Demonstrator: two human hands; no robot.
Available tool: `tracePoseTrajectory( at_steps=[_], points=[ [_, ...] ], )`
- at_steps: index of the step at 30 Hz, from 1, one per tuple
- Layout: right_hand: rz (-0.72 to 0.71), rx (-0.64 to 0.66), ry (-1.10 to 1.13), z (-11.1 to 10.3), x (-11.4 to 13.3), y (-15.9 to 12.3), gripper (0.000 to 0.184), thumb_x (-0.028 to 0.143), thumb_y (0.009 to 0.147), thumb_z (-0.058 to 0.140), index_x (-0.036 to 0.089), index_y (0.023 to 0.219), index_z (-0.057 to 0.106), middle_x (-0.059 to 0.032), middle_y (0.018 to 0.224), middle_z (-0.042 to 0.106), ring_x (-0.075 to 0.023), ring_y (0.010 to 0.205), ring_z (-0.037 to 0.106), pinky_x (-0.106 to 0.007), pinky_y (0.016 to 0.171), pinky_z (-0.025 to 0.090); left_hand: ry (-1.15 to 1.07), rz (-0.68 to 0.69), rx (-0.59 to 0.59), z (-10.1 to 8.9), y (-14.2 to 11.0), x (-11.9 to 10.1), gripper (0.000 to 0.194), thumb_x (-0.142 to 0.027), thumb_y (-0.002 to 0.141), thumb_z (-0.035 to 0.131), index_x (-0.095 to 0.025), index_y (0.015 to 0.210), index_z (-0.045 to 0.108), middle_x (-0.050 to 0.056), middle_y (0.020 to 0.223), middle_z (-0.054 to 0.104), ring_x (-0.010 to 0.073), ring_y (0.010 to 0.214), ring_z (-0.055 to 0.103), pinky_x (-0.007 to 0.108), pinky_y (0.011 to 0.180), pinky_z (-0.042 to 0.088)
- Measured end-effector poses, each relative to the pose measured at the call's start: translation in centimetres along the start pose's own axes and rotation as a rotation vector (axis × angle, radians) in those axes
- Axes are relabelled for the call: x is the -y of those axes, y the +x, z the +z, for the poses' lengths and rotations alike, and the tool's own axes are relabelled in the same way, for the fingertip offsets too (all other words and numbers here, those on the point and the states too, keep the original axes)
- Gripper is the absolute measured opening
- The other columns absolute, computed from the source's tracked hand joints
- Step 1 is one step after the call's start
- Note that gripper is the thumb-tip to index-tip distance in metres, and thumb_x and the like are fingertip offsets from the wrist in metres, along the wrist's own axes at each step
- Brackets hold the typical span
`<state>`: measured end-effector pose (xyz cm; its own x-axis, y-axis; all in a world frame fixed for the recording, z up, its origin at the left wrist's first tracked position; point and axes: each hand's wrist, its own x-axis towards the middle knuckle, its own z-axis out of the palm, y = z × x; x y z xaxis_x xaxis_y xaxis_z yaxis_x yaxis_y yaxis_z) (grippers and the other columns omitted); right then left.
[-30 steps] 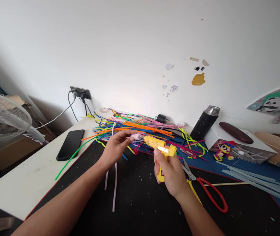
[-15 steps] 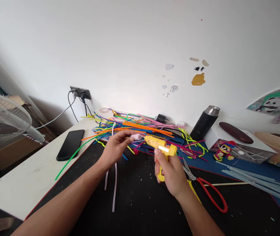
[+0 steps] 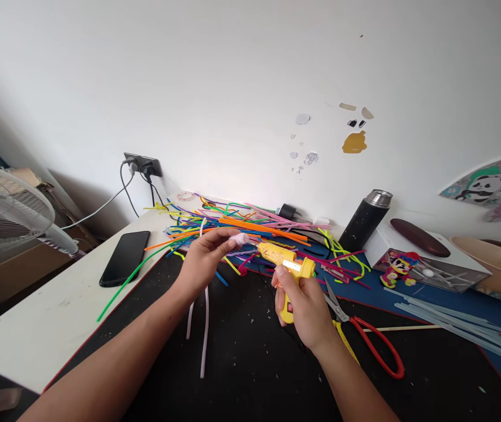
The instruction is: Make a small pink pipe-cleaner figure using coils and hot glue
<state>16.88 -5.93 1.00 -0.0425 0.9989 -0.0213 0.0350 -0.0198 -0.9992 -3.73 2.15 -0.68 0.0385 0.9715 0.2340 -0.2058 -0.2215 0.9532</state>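
Observation:
Between the fingertips of my left hand (image 3: 203, 258) is a small rolled coil of pale lilac pipe cleaner (image 3: 240, 239). Pale pipe cleaner lengths (image 3: 205, 340) hang below that hand, over the black mat; whether they join the coil is hidden. My right hand (image 3: 305, 308) is wrapped round the handle of a yellow hot glue gun (image 3: 277, 255). The gun's nozzle points left at the coil, with a small gap between them. Behind both hands lies a heap of coloured pipe cleaners (image 3: 263, 230).
Red-handled scissors (image 3: 376, 343) lie right of my right hand, near glue sticks (image 3: 466, 325). A black phone (image 3: 125, 258) rests at the left on the white table. A black flask (image 3: 365, 220), a white box (image 3: 435, 258) and a clown-like figure (image 3: 400, 269) stand at the back right.
The coil in my left fingers has turned and moved slightly left, away from the nozzle. My right hand keeps its hold on the glue gun, nearly still.

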Motion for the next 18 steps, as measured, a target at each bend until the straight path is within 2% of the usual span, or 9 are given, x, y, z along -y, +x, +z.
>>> tracePoseTrajectory(
  at_steps=[3, 6, 10, 13, 18],
  points=[
    [-0.047, -0.034, 0.050, -0.3, -0.1, 0.2, 0.051, 0.069, 0.096, 0.058, 0.018, 0.090, 0.062, 0.0056, 0.042, 0.052, -0.0111, 0.035, 0.049, -0.021, 0.043, 0.037, -0.183, -0.035, -0.089, -0.3, 0.6, 0.0, 0.034, -0.040, 0.076, 0.091, -0.019, 0.101, 0.081, 0.007, 0.102, 0.082, 0.0202, 0.096, 0.074, 0.031, 0.092, 0.058],
    [-0.095, -0.081, 0.102, -0.7, -0.4, 0.8, 0.051, 0.069, 0.095, 0.060, 0.018, 0.093, 0.063, 0.0053, 0.046, 0.054, -0.0112, 0.036, 0.050, -0.022, 0.042, 0.037, -0.381, -0.115, -0.168, -0.4, 1.1, 0.1, 0.041, -0.035, 0.068, 0.096, -0.018, 0.102, 0.082, 0.007, 0.104, 0.082, 0.0194, 0.094, 0.075, 0.031, 0.093, 0.059],
    [-0.122, -0.160, 0.117, -1.0, -1.3, 1.8, 0.054, 0.070, 0.094, 0.061, 0.016, 0.101, 0.065, 0.0056, 0.051, 0.055, -0.0110, 0.037, 0.051, -0.022, 0.042, 0.038, -0.511, -0.233, -0.129, -0.3, 1.2, 0.4, 0.040, -0.028, 0.062, 0.099, -0.014, 0.096, 0.083, 0.009, 0.105, 0.082, 0.0209, 0.098, 0.075, 0.030, 0.095, 0.060],
    [-0.103, -0.214, 0.114, -1.0, -1.8, 2.3, 0.060, 0.073, 0.090, 0.062, 0.015, 0.106, 0.065, 0.0063, 0.052, 0.054, -0.0107, 0.037, 0.049, -0.022, 0.041, 0.037, -0.537, -0.264, -0.104, -0.1, 1.1, 0.4, 0.038, -0.028, 0.063, 0.099, -0.013, 0.095, 0.083, 0.010, 0.106, 0.081, 0.0211, 0.099, 0.075, 0.029, 0.095, 0.061],
    [-0.040, -0.232, -0.076, -0.4, -1.9, 2.0, 0.065, 0.079, 0.088, 0.058, 0.016, 0.099, 0.067, 0.0063, 0.051, 0.050, -0.0120, 0.037, 0.047, -0.024, 0.041, 0.035, -0.565, -0.291, -0.050, -0.1, 0.9, 0.7, 0.033, -0.026, 0.066, 0.097, -0.014, 0.094, 0.083, 0.009, 0.105, 0.081, 0.0215, 0.100, 0.075, 0.031, 0.098, 0.060]
  ],
)
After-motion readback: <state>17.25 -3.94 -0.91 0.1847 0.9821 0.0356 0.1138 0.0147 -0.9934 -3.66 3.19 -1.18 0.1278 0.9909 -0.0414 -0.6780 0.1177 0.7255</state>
